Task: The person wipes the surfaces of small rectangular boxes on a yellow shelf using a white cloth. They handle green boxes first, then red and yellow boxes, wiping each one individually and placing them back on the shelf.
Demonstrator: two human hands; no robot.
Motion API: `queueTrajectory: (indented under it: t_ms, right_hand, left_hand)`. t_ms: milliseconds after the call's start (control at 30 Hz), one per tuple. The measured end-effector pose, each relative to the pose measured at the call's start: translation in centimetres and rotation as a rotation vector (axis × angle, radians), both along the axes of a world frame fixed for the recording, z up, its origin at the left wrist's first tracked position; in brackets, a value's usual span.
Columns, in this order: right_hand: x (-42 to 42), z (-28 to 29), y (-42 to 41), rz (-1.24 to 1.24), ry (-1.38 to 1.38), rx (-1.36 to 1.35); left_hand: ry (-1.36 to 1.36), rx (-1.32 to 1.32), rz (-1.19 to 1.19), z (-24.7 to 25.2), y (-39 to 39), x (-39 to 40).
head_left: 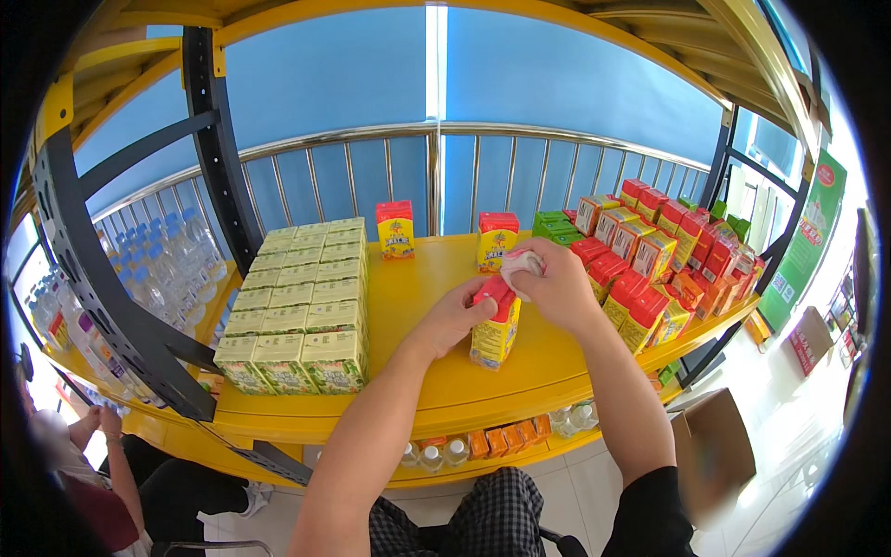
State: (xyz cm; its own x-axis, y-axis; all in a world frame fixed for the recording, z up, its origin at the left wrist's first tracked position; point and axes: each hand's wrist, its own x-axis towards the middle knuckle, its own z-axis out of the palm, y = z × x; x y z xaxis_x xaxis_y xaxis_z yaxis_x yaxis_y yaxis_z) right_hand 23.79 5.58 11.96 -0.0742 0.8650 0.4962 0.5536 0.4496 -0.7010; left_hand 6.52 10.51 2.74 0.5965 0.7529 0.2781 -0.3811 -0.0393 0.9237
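Observation:
On the yellow metal shelf [418, 348], a red and yellow drink carton [494, 338] stands near the front. My left hand [456, 313] grips its red top from the left side. Bunched in my right hand [553, 278] is a white cloth or tissue [522, 270], held against the carton's upper right edge. Just behind my hands stands a second red and yellow carton [491, 244]. Another such carton [395, 231] is upright farther left, at the shelf's back.
Rows of pale green cartons [306, 306] fill the left side. Many red, yellow and green cartons [647, 257] crowd the right. Dark uprights [209, 160] frame the shelf. A cardboard box [713, 445] is on the floor; a seated person [125, 480] is at lower left.

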Motion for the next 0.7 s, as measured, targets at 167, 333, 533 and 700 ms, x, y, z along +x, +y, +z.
queueTrajectory:
  t_ms: [167,333,533,700]
  right_hand:
    - [0.6,1.8,-0.8,0.096,-0.294,-0.095]
    - [-1.0,3.5,-2.8,0.338,-0.454,-0.043]
    - [-1.7,4.2,-1.4,0.468,-0.657,-0.023]
    - [-0.1,3.6,1.0,0.191,-0.702,0.016]
  left_hand:
    - [0.116,0.02,-0.075,0.7,-0.4,0.1]
    - [0.107,-0.025,-0.16,0.9,-0.7,-0.4]
    - [0.18,-0.02,-0.148,1.2,-0.9,-0.5]
    - [0.194,0.01,-0.14,1.4,-0.9,-0.1]
